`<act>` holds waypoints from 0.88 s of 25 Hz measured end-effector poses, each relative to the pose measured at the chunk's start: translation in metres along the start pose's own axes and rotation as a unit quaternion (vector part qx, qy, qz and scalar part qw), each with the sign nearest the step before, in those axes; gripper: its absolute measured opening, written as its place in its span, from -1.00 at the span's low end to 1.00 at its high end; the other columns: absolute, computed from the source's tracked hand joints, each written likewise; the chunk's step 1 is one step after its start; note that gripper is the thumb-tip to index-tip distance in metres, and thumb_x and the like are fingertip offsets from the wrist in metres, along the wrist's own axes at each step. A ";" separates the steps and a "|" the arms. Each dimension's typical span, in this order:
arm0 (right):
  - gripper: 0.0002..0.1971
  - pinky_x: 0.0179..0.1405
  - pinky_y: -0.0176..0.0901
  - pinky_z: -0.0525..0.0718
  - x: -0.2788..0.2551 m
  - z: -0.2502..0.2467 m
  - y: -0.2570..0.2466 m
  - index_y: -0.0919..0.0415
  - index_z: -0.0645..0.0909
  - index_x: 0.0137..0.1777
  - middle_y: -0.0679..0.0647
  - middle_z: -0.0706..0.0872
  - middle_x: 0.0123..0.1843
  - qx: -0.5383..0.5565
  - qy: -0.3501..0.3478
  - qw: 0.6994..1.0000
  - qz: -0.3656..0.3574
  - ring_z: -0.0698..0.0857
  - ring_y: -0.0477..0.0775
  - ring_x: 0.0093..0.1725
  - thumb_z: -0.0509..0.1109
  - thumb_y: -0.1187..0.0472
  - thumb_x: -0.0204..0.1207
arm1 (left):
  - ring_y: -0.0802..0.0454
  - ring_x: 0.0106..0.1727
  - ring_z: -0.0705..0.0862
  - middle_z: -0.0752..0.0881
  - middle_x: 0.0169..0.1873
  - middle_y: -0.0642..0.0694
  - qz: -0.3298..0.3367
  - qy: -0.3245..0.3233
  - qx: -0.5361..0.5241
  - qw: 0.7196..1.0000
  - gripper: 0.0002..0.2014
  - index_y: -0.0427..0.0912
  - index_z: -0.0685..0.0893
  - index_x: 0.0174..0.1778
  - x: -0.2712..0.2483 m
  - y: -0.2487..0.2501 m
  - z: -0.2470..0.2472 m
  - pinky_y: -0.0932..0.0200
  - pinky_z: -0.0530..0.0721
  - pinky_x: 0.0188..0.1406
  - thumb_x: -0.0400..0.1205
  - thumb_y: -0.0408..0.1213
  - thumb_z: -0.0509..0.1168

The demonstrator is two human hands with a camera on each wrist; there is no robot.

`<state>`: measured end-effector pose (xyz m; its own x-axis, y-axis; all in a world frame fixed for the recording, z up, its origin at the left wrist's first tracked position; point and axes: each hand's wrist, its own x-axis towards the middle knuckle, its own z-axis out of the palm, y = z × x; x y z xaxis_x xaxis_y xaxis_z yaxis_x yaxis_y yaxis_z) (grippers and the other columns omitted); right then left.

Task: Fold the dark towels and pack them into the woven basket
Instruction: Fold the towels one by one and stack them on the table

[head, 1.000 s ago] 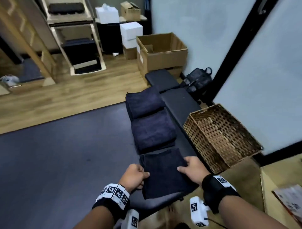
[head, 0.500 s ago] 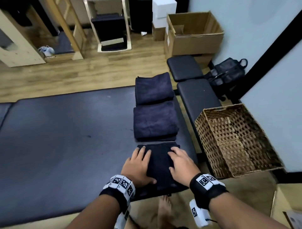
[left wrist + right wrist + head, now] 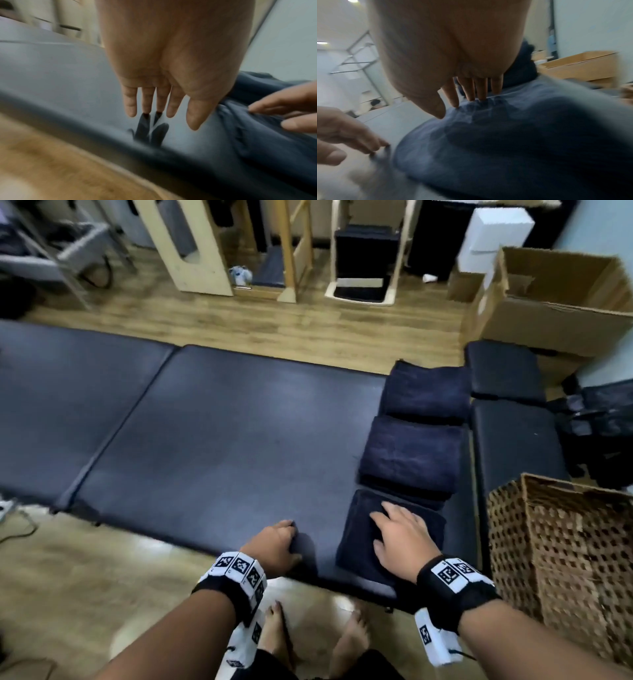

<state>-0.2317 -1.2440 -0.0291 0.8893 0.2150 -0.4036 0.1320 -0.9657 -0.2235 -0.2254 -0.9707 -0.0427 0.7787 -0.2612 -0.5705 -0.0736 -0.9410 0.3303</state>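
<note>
Three dark towels, folded, in row on mat: near, middle, far. Woven basket right of them, beside mat, upright.

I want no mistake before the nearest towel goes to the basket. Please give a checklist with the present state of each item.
1. Nearest towel folded: ok.
2. Right hand on it, fingers flat: ok.
3. Left hand on that towel: not ok, it is on the mat beside it.
4. Woven basket within reach at right: ok.
5. Basket empty inside: cannot tell.
6. Other two folded towels waiting: ok.
</note>
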 end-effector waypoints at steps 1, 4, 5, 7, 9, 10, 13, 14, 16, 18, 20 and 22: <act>-0.47 0.62 0.13 0.32 0.006 0.003 -0.014 0.03 0.45 0.58 0.09 0.29 0.70 -0.002 -0.005 0.999 -0.034 0.26 0.20 0.67 0.28 0.02 0.60 | -0.14 0.42 0.58 0.63 0.37 -0.13 -0.033 0.016 -0.023 0.999 -0.60 -0.16 0.63 0.28 -0.017 -0.021 0.002 0.11 0.53 0.30 0.56 -0.08 0.38; -0.60 0.55 0.04 0.44 0.022 0.009 -0.062 0.04 0.60 0.42 0.02 0.51 0.57 -0.015 -0.031 0.990 -0.138 0.42 0.16 0.59 0.27 0.00 0.62 | -0.09 0.30 0.68 0.74 0.24 -0.10 -0.148 0.032 -0.094 0.984 -0.64 -0.08 0.68 0.26 -0.069 -0.093 0.017 0.14 0.60 0.24 0.57 -0.06 0.35; -0.65 0.49 0.02 0.50 0.027 0.012 -0.082 0.04 0.63 0.35 0.01 0.60 0.47 -0.015 -0.053 0.984 -0.170 0.52 0.15 0.50 0.27 0.01 0.62 | -0.08 0.30 0.68 0.74 0.27 -0.09 -0.189 0.026 -0.120 0.974 -0.60 -0.08 0.66 0.31 -0.090 -0.119 0.025 0.14 0.61 0.25 0.59 -0.02 0.34; -0.73 0.29 0.02 0.63 0.034 0.020 -0.117 0.06 0.66 0.20 -0.01 0.73 0.25 -0.010 -0.115 0.972 -0.203 0.67 0.14 0.30 0.29 0.01 0.59 | -0.06 0.27 0.69 0.73 0.26 -0.09 -0.256 0.020 -0.163 0.952 -0.59 -0.07 0.66 0.32 -0.129 -0.162 0.045 0.16 0.61 0.23 0.60 0.02 0.34; -0.76 0.16 -0.01 0.69 0.042 0.032 -0.162 0.03 0.69 0.13 0.00 0.81 0.11 -0.018 -0.167 0.963 -0.211 0.74 0.12 0.19 0.31 -0.02 0.59 | -0.04 0.17 0.71 0.75 0.18 -0.07 -0.313 0.018 -0.213 0.925 -0.61 -0.07 0.69 0.27 -0.175 -0.205 0.072 0.18 0.61 0.16 0.60 0.04 0.35; -0.76 0.16 -0.03 0.70 0.045 0.038 -0.185 0.01 0.72 0.14 0.00 0.83 0.10 -0.026 -0.182 0.961 -0.206 0.75 0.10 0.18 0.33 -0.03 0.60 | -0.02 0.06 0.71 0.77 0.09 -0.06 -0.333 0.015 -0.242 0.911 -0.63 -0.08 0.70 0.24 -0.196 -0.223 0.086 0.18 0.62 0.10 0.60 0.04 0.36; -0.70 0.24 -0.06 0.69 0.055 0.057 -0.254 0.05 0.71 0.29 0.03 0.82 0.20 -0.076 -0.216 0.948 -0.221 0.75 0.07 0.23 0.34 -0.01 0.65 | 0.00 -0.24 0.67 0.74 -0.22 -0.07 -0.383 0.032 -0.347 0.855 -0.70 -0.18 0.75 0.10 -0.256 -0.270 0.135 0.15 0.68 -0.10 0.61 -0.04 0.39; -0.67 0.28 -0.08 0.68 0.059 0.063 -0.275 0.06 0.69 0.34 0.03 0.81 0.24 -0.102 -0.231 0.939 -0.234 0.73 0.06 0.26 0.34 -0.01 0.66 | 0.02 -0.34 0.66 0.72 -0.31 -0.06 -0.393 0.042 -0.377 0.838 -0.75 -0.19 0.76 0.01 -0.272 -0.283 0.147 0.20 0.67 -0.23 0.61 -0.07 0.40; -0.61 0.32 -0.11 0.64 0.067 0.074 -0.307 0.05 0.63 0.44 0.02 0.76 0.33 -0.141 -0.263 0.922 -0.246 0.70 0.06 0.33 0.33 -0.05 0.68 | 0.06 -0.47 0.60 0.64 -0.47 -0.06 -0.407 0.054 -0.410 0.815 -0.82 -0.19 0.70 -0.18 -0.299 -0.306 0.164 0.26 0.51 -0.49 0.63 -0.14 0.37; -0.56 0.34 -0.15 0.61 0.080 0.083 -0.338 0.05 0.60 0.48 0.01 0.72 0.38 -0.176 -0.298 0.907 -0.239 0.68 0.04 0.36 0.34 -0.09 0.68 | 0.00 -0.42 0.59 0.60 -0.46 -0.11 -0.428 0.072 -0.442 0.785 -0.79 -0.23 0.68 -0.26 -0.328 -0.328 0.180 0.22 0.48 -0.48 0.63 -0.21 0.35; -0.55 0.33 -0.19 0.60 0.094 0.086 -0.366 0.08 0.62 0.46 0.00 0.72 0.38 -0.195 -0.316 0.900 -0.230 0.69 0.02 0.36 0.36 -0.12 0.66 | 0.03 -0.43 0.58 0.60 -0.45 -0.10 -0.455 0.090 -0.467 0.753 -0.79 -0.26 0.69 -0.28 -0.350 -0.342 0.197 0.22 0.48 -0.48 0.63 -0.23 0.35; -0.57 0.26 -0.21 0.59 0.113 0.089 -0.393 0.09 0.67 0.39 -0.03 0.74 0.31 -0.198 -0.321 0.900 -0.221 0.70 0.00 0.31 0.39 -0.13 0.64 | 0.03 -0.42 0.60 0.64 -0.40 -0.11 -0.470 0.103 -0.512 0.711 -0.78 -0.33 0.71 -0.18 -0.363 -0.352 0.212 0.28 0.41 -0.59 0.63 -0.23 0.36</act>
<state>-0.2225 -0.8274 -0.0661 0.2933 0.5069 -0.8106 0.6692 -0.7144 -0.2046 -0.6140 -0.5903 -0.1114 0.2651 0.5159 -0.8146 0.9509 0.0001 0.3095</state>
